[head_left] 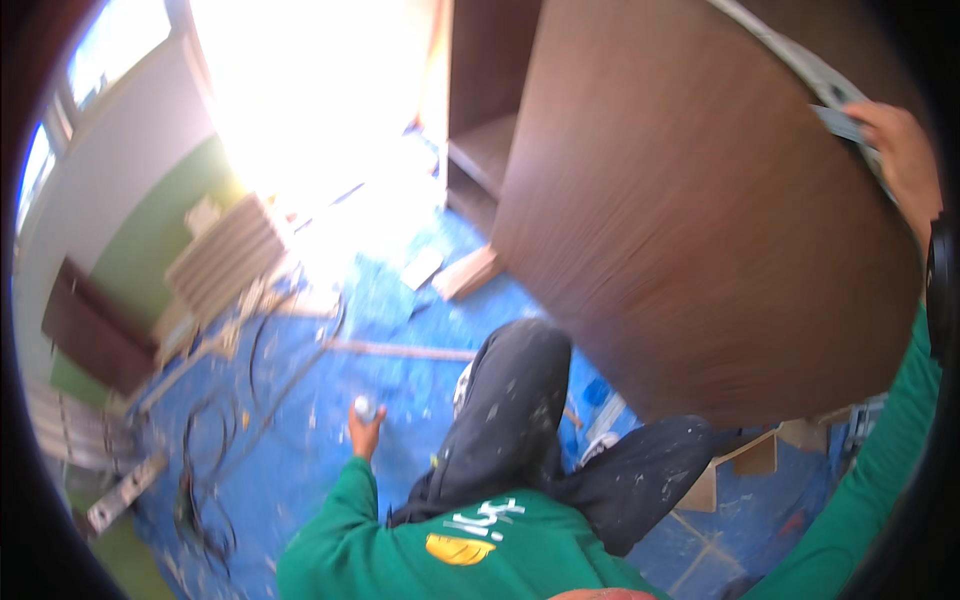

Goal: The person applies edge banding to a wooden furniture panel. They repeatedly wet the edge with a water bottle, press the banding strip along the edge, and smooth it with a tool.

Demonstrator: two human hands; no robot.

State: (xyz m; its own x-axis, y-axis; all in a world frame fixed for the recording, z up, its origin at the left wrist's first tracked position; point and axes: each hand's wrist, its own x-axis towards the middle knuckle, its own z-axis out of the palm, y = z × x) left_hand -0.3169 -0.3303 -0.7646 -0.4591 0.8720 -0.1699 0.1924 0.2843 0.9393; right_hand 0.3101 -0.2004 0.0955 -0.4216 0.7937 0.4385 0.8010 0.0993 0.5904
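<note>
R hand [900, 150] grips the grey metal strip [800, 62] on the top edge of the tilted brown panel [690, 220], L hand [364, 428] low over the blue floor [300, 440], fingers curled on a small pale item, prob. a cap; best to brace the panel w/ a firm grip so it doesn't tip.

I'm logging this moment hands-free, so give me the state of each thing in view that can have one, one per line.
Brown panel: tilted, held at its upper edge.
Right hand: raised, fingers gripping the panel's edge trim.
Left hand: low, closed around a small light object.
Cabinet: upright, open at the front.
Cables: loose on the blue floor.
Slat stack: lying piled.
</note>
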